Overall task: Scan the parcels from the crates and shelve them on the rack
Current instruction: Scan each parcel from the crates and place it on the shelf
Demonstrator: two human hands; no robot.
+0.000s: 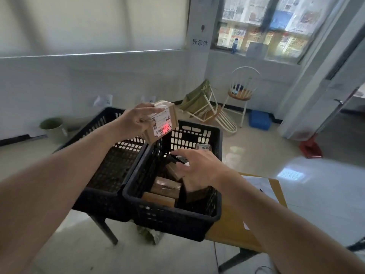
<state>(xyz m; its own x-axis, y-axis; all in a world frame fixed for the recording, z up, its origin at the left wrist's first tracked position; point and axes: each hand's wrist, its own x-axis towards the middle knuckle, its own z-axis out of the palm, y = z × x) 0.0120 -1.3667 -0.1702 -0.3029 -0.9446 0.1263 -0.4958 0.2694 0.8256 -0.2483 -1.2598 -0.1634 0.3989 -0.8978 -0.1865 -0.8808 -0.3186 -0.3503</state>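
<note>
My left hand [136, 120] grips a small cardboard parcel [165, 121] above the two black crates, its white label turned toward me with a red scan light on the barcode. My right hand [197, 167] holds a black scanner [177, 158] over the right crate [177, 216], aimed up at the label. Several brown parcels [166, 187] lie in the right crate, and one with a numbered label [204, 147] leans at its far side. The left crate [110, 171] looks empty.
The crates sit on a wooden table [233, 232] with white papers [258, 186] on its right part. Behind stand a white chair [242, 93], a tipped-over chair [205, 109], a green bucket [53, 128], a blue box [259, 119] and a red dustpan [311, 148].
</note>
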